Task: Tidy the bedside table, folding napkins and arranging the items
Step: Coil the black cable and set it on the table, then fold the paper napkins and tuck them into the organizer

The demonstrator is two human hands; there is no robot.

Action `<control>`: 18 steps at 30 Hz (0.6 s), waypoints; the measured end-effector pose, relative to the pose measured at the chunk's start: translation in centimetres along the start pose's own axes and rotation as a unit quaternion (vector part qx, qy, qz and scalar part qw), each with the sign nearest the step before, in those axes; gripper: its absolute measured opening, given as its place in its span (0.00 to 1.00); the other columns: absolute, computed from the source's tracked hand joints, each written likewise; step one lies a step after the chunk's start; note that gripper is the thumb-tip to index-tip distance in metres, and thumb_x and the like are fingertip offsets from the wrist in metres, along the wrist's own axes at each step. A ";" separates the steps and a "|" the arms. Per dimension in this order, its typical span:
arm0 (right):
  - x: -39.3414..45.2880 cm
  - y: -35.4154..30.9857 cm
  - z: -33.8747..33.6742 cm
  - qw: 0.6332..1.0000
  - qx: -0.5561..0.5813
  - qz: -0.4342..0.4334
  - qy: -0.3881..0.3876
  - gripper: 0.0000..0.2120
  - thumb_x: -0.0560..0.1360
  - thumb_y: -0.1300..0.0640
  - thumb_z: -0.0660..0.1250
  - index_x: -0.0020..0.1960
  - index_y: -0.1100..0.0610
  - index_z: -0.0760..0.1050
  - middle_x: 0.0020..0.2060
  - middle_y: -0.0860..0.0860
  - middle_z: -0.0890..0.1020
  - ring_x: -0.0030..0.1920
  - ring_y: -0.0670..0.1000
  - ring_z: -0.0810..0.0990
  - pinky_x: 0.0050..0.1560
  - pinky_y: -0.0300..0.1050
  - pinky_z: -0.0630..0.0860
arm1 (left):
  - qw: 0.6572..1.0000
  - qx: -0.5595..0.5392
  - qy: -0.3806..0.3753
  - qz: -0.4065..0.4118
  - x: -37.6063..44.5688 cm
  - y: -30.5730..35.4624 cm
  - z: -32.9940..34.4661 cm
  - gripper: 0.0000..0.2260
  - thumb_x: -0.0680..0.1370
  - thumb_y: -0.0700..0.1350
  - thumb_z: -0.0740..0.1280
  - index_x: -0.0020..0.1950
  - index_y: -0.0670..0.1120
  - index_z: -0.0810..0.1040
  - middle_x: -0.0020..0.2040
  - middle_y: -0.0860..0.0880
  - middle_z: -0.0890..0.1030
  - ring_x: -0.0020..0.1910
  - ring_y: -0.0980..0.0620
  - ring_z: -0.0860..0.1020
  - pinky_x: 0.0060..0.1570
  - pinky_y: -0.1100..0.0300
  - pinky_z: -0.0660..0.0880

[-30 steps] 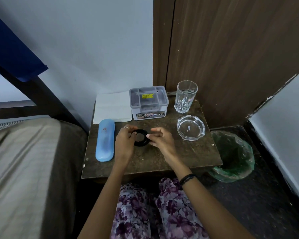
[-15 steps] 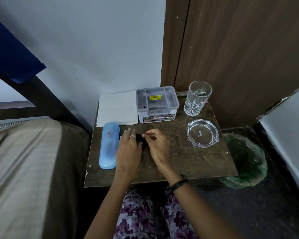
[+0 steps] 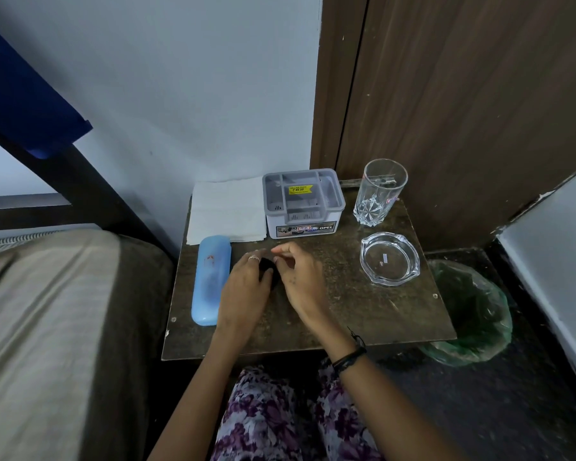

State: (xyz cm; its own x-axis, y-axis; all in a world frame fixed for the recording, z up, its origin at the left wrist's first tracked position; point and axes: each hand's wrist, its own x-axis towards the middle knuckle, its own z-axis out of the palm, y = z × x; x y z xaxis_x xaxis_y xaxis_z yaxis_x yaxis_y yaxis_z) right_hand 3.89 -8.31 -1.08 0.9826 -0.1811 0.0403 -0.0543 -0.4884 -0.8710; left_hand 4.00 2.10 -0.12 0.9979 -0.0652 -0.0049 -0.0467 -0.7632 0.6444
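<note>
My left hand [image 3: 243,287] and my right hand [image 3: 300,277] meet at the middle of the brown bedside table [image 3: 363,314]. Between them sits a small black ring [image 3: 267,265], mostly hidden; both hands pinch it with curled fingers against the tabletop. A blue glasses case [image 3: 211,277] lies lengthwise just left of my left hand. Folded white napkins [image 3: 226,209] lie flat at the back left corner. A grey compartment box [image 3: 301,202] stands beside them. A clear drinking glass [image 3: 379,193] stands upright at the back right, and a glass ashtray [image 3: 389,259] sits in front of it.
A bed with a brown-grey cover [image 3: 57,327] borders the table on the left. A bin lined with a green bag [image 3: 469,314] stands on the dark floor to the right. Behind are a white wall and a wooden door [image 3: 463,94]. My floral-trousered knees are under the front edge.
A second ago both hands held the black ring open and plainly visible; since then they have closed over it, hiding most of it. The camera has shifted left.
</note>
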 end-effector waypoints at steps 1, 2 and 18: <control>0.2 -0.5 0.0 1.000 -0.006 -0.010 -0.001 0.08 0.76 0.61 0.63 0.52 0.54 0.78 0.47 0.48 0.83 0.48 0.45 0.80 0.50 0.42 0.77 | 1.000 -0.017 0.005 -0.002 0.4 0.1 -0.2 0.15 0.78 0.41 0.61 0.64 0.45 0.73 0.61 0.45 0.77 0.59 0.47 0.75 0.52 0.58 0.70; 0.6 -1.1 0.1 1.000 -0.012 -0.015 -0.004 0.08 0.77 0.61 0.62 0.52 0.53 0.78 0.47 0.48 0.83 0.48 0.47 0.80 0.50 0.44 0.78 | 0.999 -0.032 0.009 -0.007 0.8 0.1 -0.5 0.13 0.78 0.41 0.60 0.62 0.45 0.74 0.58 0.46 0.79 0.55 0.48 0.77 0.49 0.59 0.70; 9.5 -7.7 5.6 0.942 -0.295 0.029 -0.155 0.25 0.74 0.70 0.62 0.68 0.70 0.58 0.66 0.71 0.65 0.62 0.63 0.73 0.57 0.48 0.73 | 0.990 -0.030 0.056 -0.128 10.9 -3.2 -5.5 0.14 0.75 0.35 0.61 0.60 0.39 0.75 0.60 0.40 0.77 0.58 0.44 0.76 0.53 0.58 0.69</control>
State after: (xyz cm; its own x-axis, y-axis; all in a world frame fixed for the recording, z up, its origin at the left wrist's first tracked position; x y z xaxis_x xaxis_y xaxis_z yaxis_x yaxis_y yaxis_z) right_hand 14.62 -1.49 3.31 0.9747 -0.0076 -0.2236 -0.1080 -0.8912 -0.4407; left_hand 15.25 7.42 1.99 0.9758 0.1986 -0.0911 0.2069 -0.7064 0.6769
